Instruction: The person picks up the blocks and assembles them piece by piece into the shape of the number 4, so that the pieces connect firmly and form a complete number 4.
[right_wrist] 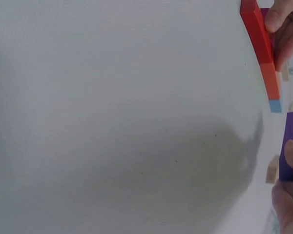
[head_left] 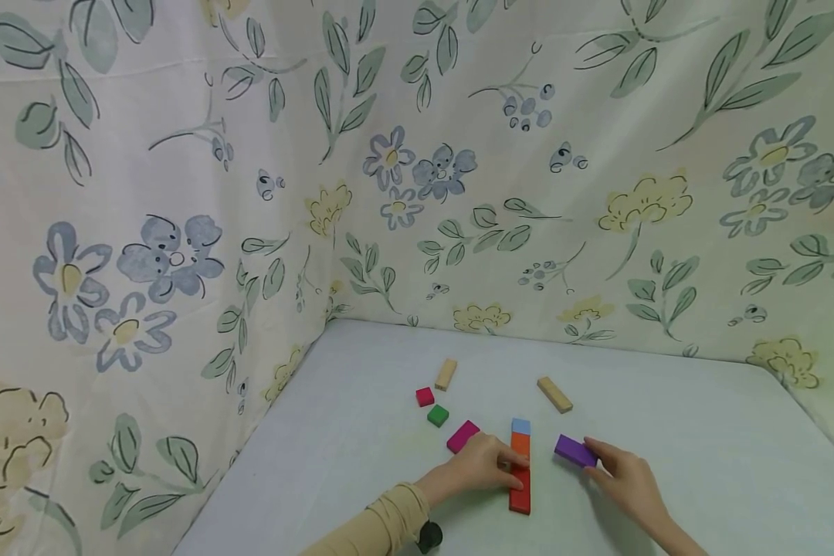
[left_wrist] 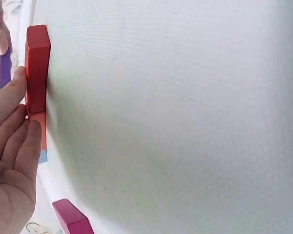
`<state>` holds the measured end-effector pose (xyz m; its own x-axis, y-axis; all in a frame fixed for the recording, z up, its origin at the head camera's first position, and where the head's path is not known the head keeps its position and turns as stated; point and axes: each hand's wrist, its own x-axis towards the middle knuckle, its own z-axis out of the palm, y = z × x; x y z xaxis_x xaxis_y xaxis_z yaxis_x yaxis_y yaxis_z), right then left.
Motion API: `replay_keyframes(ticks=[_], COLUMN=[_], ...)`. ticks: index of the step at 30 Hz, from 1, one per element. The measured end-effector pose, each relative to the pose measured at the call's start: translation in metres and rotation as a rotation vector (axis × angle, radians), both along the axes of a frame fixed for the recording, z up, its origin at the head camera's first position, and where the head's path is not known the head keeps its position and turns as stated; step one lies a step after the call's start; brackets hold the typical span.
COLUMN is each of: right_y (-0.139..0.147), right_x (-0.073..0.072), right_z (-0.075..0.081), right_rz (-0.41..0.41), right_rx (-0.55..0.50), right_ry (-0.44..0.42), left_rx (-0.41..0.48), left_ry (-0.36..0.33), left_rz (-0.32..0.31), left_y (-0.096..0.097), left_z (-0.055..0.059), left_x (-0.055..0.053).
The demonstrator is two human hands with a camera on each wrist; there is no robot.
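Observation:
A row of blocks lies on the table, with a red block (head_left: 520, 501) nearest me, an orange block (head_left: 520, 442) beyond it and a light blue block (head_left: 521, 425) at the far end. My left hand (head_left: 483, 463) reaches over the row from the left. Its thumb touches the red block and its other fingertips rest at the orange block, as the left wrist view shows. To the right of the row, my right hand (head_left: 624, 475) pinches a purple block (head_left: 574, 450) between thumb and fingers. That block is tilted toward the row and apart from it.
A magenta block (head_left: 463, 435) lies beside my left hand. Farther off are a green block (head_left: 438, 415), a small crimson block (head_left: 425, 396) and a plain wooden block (head_left: 446, 374). Another wooden block (head_left: 554, 394) lies beyond the purple one. Floral cloth (head_left: 500, 232) hangs behind the white table (head_left: 382, 363).

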<state>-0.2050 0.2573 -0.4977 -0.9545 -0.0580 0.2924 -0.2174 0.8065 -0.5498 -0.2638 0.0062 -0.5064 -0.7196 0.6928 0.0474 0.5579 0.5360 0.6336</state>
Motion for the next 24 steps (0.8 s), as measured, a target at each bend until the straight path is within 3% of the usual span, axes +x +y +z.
replay_keyframes(ticks=[10,16,24], right_y=[0.003,0.006,0.010], right_x=[-0.008,-0.013,-0.023], right_z=[0.012,0.022,0.035], right_rz=[0.018,0.028,0.052], right_rx=[-0.041,-0.041,-0.037], right_ry=[0.060,0.036,0.123], left_rx=[-0.006,-0.010,-0.014], left_ry=[-0.010,-0.007,-0.004], left_rz=[-0.002,-0.006,-0.007], left_y=[0.001,0.001,0.001], left_z=[0.000,0.001,0.002], left_x=[-0.001,0.000,0.000])
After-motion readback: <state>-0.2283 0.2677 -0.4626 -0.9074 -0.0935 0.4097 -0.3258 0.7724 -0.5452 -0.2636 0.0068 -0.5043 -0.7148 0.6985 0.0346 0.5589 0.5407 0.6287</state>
